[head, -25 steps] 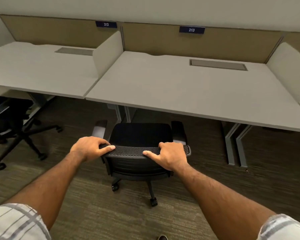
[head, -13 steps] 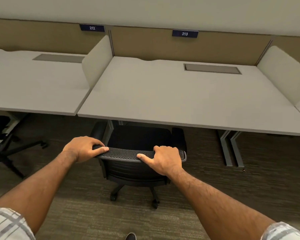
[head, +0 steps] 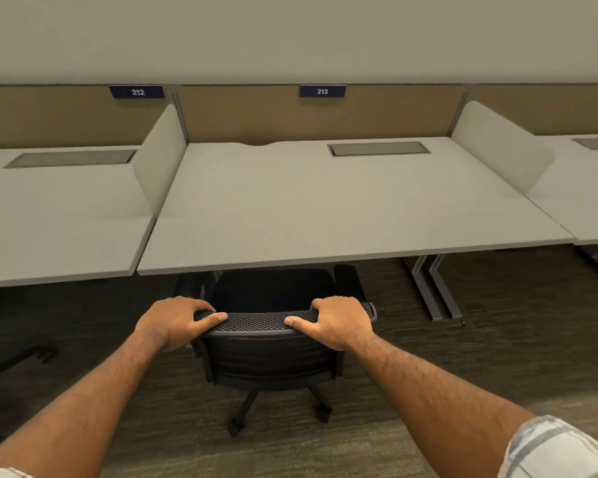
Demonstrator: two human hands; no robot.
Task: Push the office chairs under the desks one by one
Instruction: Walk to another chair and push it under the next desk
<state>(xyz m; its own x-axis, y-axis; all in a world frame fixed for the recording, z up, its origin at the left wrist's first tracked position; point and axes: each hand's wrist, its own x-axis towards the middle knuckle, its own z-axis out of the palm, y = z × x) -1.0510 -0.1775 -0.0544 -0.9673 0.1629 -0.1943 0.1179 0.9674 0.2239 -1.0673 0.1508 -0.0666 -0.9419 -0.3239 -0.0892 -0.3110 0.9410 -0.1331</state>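
Dark carpet (head: 497,367) is noted beneath the office chair (head: 270,360). Its backrest top is gripped by the left hand (head: 176,320) and the right hand (head: 339,322), fingers curled over the edge and thumbs laid on the mesh. Seat front and armrests are tucked under the bench (head: 325,208). A grey hatch (head: 378,148), lid closed, is recessed farther back.

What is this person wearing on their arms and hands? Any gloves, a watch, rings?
Nothing on the left hand or the right hand: no gloves, and no watch or rings show. Both forearms are bare. The short sleeves are pale checked cloth with grey stripes; the right sleeve shows plainly, the left sleeve only as a sliver.
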